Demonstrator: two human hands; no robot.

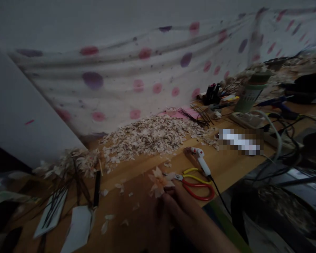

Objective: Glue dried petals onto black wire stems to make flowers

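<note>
While the right hand (pixel 183 209) has its fingers pinched at the base of a pale, peach-centred flower (pixel 158 181), the left hand (pixel 158 219) sits dim and blurred just below; whether its fingers grip anything, I cannot tell. The flower is held above the tabletop (pixel 126 202), its petals spread around the centre, so its shaping looks well advanced; no stem shows on it. A few loose petals (pixel 105 225) lie scattered to the left. Scissors (pixel 189 183) lie just beyond the right hand, with a white corded tool (pixel 203 163) behind them. Farther back, a broad heap of petals (pixel 150 135) remains unattached, suggesting much material is unused, and dark stems (pixel 200 117) lie bare beside it.
</note>
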